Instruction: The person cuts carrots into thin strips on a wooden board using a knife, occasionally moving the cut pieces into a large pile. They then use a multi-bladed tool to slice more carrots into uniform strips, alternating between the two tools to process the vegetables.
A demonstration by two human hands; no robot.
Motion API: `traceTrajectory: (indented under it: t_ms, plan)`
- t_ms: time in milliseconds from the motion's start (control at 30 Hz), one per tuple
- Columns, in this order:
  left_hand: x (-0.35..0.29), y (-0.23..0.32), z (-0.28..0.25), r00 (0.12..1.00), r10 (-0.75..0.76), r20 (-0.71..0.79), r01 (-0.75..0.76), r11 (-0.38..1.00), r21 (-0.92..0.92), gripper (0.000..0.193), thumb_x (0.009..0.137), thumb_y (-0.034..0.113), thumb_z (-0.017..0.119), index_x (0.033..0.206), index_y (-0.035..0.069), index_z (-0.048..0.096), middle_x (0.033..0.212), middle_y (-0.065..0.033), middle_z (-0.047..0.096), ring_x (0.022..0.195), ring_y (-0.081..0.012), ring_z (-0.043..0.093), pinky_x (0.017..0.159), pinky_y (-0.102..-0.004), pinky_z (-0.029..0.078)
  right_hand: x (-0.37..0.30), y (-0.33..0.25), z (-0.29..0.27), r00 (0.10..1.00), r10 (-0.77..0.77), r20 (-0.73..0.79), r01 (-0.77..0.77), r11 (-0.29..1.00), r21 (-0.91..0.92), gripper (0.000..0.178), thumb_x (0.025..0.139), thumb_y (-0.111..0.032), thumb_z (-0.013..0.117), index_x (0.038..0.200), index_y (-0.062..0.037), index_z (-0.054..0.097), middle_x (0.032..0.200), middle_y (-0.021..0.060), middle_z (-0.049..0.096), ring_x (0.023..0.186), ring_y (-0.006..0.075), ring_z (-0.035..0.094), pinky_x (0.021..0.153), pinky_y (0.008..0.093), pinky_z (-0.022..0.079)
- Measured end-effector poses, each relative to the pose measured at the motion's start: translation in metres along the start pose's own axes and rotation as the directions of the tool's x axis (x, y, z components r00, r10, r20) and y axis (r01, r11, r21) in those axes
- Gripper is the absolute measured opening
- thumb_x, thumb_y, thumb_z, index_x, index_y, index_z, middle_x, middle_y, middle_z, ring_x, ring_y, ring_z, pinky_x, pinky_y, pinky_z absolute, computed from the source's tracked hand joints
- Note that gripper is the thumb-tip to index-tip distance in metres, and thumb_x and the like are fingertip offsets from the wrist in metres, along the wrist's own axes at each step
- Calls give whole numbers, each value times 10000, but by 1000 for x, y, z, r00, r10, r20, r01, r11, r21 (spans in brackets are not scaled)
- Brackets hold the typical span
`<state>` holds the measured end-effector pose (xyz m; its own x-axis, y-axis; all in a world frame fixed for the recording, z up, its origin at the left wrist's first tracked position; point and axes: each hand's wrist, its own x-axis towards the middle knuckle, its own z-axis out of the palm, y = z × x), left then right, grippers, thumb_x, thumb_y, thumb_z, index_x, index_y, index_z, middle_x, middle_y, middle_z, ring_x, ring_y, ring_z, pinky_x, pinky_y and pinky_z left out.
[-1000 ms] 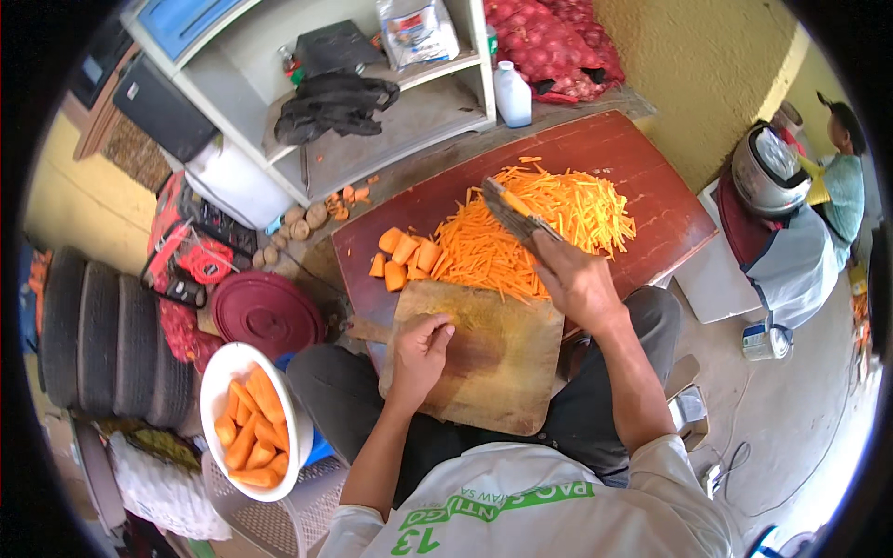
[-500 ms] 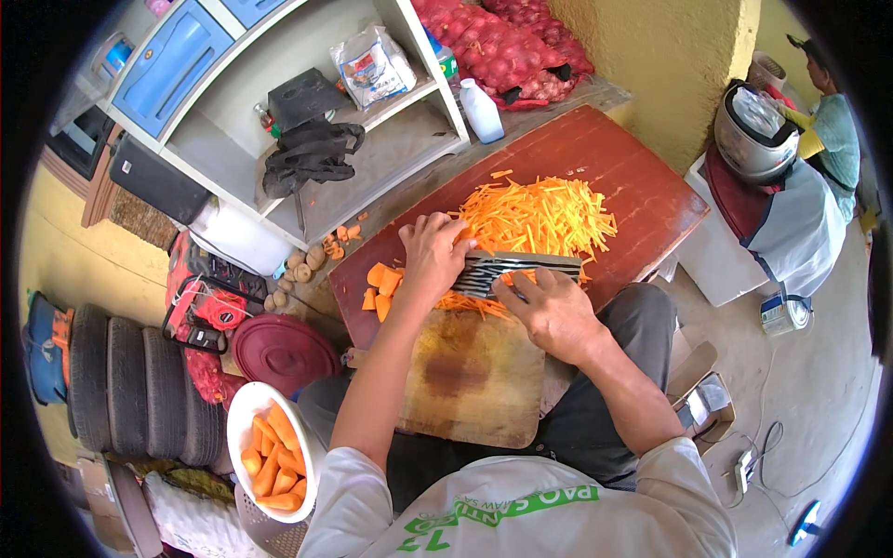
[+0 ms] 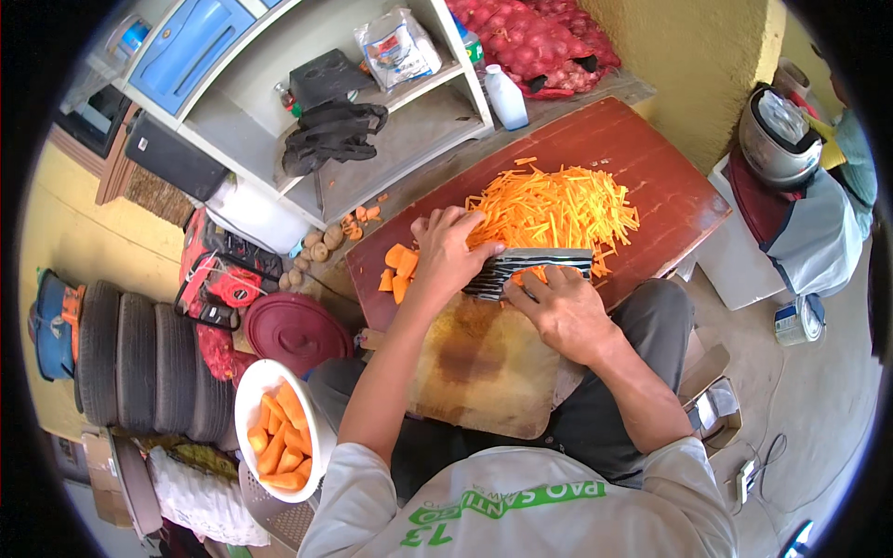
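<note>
A wide dark blade with pale stripes lies across the far edge of a worn wooden cutting board. My left hand is closed on the blade's left end, thumb along its top edge. My right hand has its fingers curled over carrot strips, pressing them against the blade. Just beyond, a large heap of carrot strips rests on a red tabletop. Several carrot chunks sit left of my left wrist. The blade's handle, if any, cannot be made out.
A white bucket of peeled carrot pieces stands at my left, near a maroon lid and tyres. Behind the table are a white shelf, a white bottle and red net sacks of onions. A helmet sits at right.
The view has shifted, so the scene sits further right. Loose carrot strips that lay in front of the blade are gone from there, and my right fingers have curled closer against the blade.
</note>
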<state>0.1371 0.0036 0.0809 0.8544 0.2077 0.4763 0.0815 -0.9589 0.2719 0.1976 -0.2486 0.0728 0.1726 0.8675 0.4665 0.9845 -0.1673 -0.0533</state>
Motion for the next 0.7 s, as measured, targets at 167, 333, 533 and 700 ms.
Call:
traceTrajectory:
  t_ms: [167,333,533,700]
  plan:
    - [-2,-23,5,999,-5,-41,10,992,127,381,911,311,931,1214,96,843,1181,-86,762,1231,-303,658,1147,-521,345,3,-2,-2,998,-4,-65,7,999,47,370,921,-149,727,1282,-116,801,1146,71,757,1010,293,708,863,440,617]
    - [-29,-80,-8,976,-63,-210,69,997,25,312,955,27,824,1263,75,830,1192,-105,811,1022,-327,758,952,-479,553,-2,14,-5,990,83,-110,-68,989,128,382,878,-97,728,1252,-57,796,1099,116,780,1007,324,747,852,445,641]
    - [-112,-130,-17,899,-412,-148,370,896,-246,347,956,-8,811,1301,26,805,1095,-111,789,996,-250,763,892,-402,581,-1,17,-12,967,240,-89,-194,914,356,474,907,-77,811,1372,-4,756,1222,214,813,1002,394,786,871,495,644]
    - [-122,-116,-11,850,-512,-122,457,833,-311,389,882,115,903,1255,49,817,1061,-120,789,958,-322,764,847,-459,575,-2,16,-12,970,243,-9,-222,903,369,474,911,-96,825,1371,-1,760,1198,222,814,1012,402,788,863,505,641]
